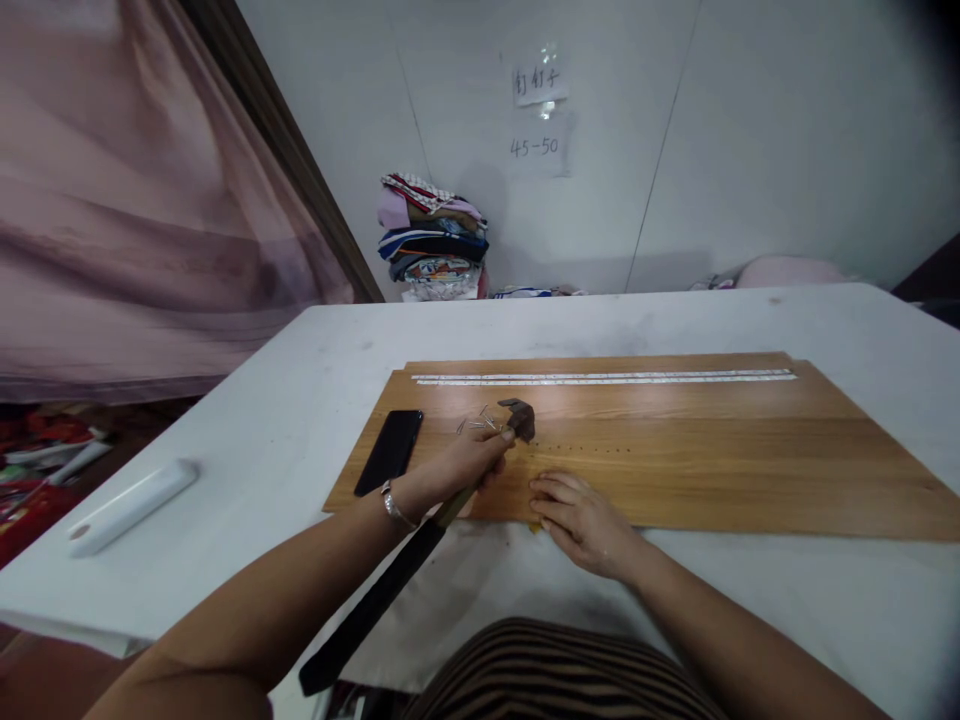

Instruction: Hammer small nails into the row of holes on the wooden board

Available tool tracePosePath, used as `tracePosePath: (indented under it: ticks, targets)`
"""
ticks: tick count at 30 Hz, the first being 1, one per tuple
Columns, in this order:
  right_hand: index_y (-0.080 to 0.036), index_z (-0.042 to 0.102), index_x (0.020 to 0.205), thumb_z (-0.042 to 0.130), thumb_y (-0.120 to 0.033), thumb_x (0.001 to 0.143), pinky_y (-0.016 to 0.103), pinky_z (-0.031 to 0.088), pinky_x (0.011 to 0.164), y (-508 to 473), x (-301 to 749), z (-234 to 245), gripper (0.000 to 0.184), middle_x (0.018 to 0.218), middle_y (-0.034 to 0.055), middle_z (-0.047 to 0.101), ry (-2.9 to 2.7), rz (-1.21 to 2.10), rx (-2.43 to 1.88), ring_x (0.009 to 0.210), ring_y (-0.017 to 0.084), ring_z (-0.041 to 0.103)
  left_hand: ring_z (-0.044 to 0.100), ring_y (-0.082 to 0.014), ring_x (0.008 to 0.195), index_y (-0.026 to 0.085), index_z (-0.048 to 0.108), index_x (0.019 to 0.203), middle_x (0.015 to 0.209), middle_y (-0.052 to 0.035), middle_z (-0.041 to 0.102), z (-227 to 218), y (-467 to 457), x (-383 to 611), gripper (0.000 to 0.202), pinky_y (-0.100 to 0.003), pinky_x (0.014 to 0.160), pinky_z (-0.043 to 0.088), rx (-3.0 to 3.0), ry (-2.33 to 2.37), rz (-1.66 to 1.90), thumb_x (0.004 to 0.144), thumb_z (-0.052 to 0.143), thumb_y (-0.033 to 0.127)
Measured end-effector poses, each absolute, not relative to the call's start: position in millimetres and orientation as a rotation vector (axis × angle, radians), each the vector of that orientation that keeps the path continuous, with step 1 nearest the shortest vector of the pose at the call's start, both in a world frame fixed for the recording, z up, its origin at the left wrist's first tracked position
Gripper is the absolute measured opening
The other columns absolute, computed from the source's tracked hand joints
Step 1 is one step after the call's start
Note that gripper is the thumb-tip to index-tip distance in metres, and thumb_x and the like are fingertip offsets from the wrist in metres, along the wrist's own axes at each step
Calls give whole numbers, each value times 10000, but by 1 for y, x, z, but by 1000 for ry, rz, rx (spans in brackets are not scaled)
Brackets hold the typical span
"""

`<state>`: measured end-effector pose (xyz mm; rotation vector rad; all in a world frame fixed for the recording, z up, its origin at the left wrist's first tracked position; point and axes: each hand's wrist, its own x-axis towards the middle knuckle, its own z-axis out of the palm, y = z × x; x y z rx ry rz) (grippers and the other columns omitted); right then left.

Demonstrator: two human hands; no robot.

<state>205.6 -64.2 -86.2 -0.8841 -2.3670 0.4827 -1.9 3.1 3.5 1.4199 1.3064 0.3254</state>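
My left hand (pixel 476 458) is closed round the shaft of a claw hammer (pixel 517 418), close below its dark metal head. The hammer's long black grip (pixel 375 605) slants down toward me, beneath my forearm. Just beyond that hand, several loose nails (pixel 480 420) lie on a brown wooden board (pixel 720 450). A row of small dark marks or nail heads (pixel 581 448) runs rightward from the hammer head. At the board's near edge rests my right hand (pixel 585 520), its fingers stretched out over the wood. A small yellow thing (pixel 535 527), too little to name, shows beside its fingers.
A black phone (pixel 390 452) lies on the board's left part. Two pale measuring strips (pixel 600 379) run along its far side. A white elongated object (pixel 133 508) is on the white table (pixel 277 400) at left. Folded clothes (pixel 435 240) are stacked by the wall.
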Motion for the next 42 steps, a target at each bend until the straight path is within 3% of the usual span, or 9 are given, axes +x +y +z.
tracePosePath:
  ticks: [17, 42]
  targets:
    - [-207, 626, 1124, 495, -138, 865, 484, 416, 1003, -64, 206, -88, 299, 1232, 109, 603, -2361, 495, -875, 1215, 258, 472, 441, -79, 442, 143, 576, 914, 591, 27, 494, 7, 2, -1, 451, -209, 418, 366, 1416, 1289, 331, 835, 435, 564]
    - [-200, 628, 1120, 499, -139, 862, 462, 410, 1017, -64, 206, -85, 294, 1230, 100, 603, -2384, 506, -900, 1221, 248, 462, 454, -78, 428, 157, 560, 850, 607, 24, 512, -11, 5, -6, 435, -203, 394, 347, 1437, 1291, 306, 829, 432, 572]
